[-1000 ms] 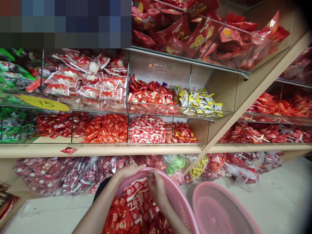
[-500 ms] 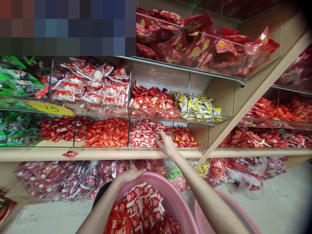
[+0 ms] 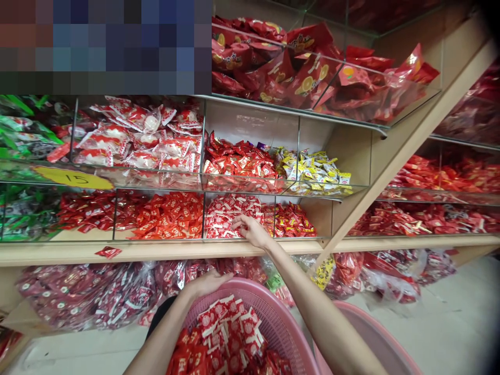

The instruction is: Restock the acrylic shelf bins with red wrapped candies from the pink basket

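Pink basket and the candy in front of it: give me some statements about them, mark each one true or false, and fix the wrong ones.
1. The left hand rests at the rim of the pink basket. True.
2. The right hand is inside the basket. False: it is at the red-and-white packets beyond the basket.
3. The yellow label reads 15. True.
4. The basket is empty. False: it holds red packets and red-and-white ones.
5. A lone red packet lies on the wooden ledge. True.
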{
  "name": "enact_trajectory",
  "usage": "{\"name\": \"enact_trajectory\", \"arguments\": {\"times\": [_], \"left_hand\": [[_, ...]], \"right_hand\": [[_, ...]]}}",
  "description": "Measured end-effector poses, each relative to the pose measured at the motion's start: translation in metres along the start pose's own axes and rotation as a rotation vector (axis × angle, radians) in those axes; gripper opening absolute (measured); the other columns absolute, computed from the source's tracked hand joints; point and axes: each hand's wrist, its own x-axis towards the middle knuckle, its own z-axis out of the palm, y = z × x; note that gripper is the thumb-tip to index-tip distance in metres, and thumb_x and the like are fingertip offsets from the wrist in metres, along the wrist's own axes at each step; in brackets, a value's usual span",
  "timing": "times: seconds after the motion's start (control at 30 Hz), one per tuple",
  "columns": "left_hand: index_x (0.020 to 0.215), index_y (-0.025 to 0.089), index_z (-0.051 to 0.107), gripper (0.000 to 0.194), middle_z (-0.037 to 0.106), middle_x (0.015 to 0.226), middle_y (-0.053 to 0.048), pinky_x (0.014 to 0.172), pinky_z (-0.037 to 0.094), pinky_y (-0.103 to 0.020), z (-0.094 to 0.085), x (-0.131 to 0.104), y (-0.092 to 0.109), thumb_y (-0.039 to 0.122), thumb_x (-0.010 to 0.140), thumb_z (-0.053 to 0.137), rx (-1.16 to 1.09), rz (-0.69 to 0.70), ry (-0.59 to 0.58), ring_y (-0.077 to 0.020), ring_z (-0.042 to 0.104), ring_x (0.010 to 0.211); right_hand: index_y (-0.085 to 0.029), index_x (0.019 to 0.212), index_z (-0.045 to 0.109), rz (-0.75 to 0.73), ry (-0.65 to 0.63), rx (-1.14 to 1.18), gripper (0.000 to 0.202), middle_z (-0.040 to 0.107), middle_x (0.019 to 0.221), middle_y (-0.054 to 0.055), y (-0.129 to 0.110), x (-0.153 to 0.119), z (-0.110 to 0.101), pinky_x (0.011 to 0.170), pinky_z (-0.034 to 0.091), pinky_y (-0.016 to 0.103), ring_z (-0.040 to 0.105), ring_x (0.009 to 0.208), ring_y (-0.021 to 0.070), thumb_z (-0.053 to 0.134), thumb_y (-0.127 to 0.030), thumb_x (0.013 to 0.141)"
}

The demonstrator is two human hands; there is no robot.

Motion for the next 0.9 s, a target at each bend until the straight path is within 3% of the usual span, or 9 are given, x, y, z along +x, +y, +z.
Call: {"name": "enact_trajectory", "arguments": {"times": [0.13,0.47,0.6,0.8,0.9], "left_hand": [[0.047,0.021,0.03,0.056,0.025,0.042,0.006,0.049,0.022,-0.026,0.001,-0.001,0.002,0.076,0.059,0.037,-0.013,0.0,-0.006,-0.0093,0.026,0.043],[0.046,0.021,0.027,0.056,0.023,0.041,0.007,0.047,0.019,-0.025,0.002,-0.004,0.004,0.074,0.059,0.041,-0.028,0.005,0.011,-0.0078,0.022,0.042],[0.046,0.021,0.029,0.055,0.023,0.041,0.007,0.045,0.018,-0.025,0.003,-0.005,0.004,0.072,0.06,0.041,-0.048,0.008,0.003,-0.0075,0.021,0.041],[0.046,0.02,0.031,0.056,0.025,0.041,0.006,0.046,0.02,-0.025,0.003,-0.006,0.002,0.074,0.06,0.039,-0.031,-0.003,0.031,-0.0081,0.024,0.041],[0.047,0.02,0.034,0.057,0.024,0.041,0.006,0.046,0.02,-0.025,0.002,-0.007,0.002,0.076,0.06,0.037,-0.012,-0.002,0.025,-0.0087,0.025,0.042]], "right_hand": [[-0.016,0.094,0.055,0.042,-0.106,0.129,0.043,0.064,0.076,0.0,0.003,0.006,0.0,0.066,0.042,0.022,0.055,0.07,0.0103,0.038,0.001,0.059],[-0.012,0.087,0.056,0.146,-0.08,0.262,0.033,0.057,0.065,-0.001,0.001,0.007,0.002,0.053,0.038,0.019,0.046,0.055,0.0067,0.041,-0.003,0.058],[-0.013,0.086,0.056,0.162,0.003,0.281,0.028,0.057,0.067,-0.001,0.005,0.006,0.0,0.055,0.039,0.02,0.046,0.056,0.007,0.047,-0.009,0.06],[-0.014,0.088,0.053,0.163,0.243,0.418,0.027,0.058,0.073,0.0,0.007,0.001,-0.008,0.059,0.041,0.022,0.049,0.062,0.0086,0.054,-0.018,0.061],[-0.015,0.089,0.053,0.172,0.29,0.456,0.028,0.058,0.074,0.0,0.006,-0.002,-0.01,0.062,0.042,0.023,0.05,0.065,0.009,0.056,-0.02,0.062]]}}
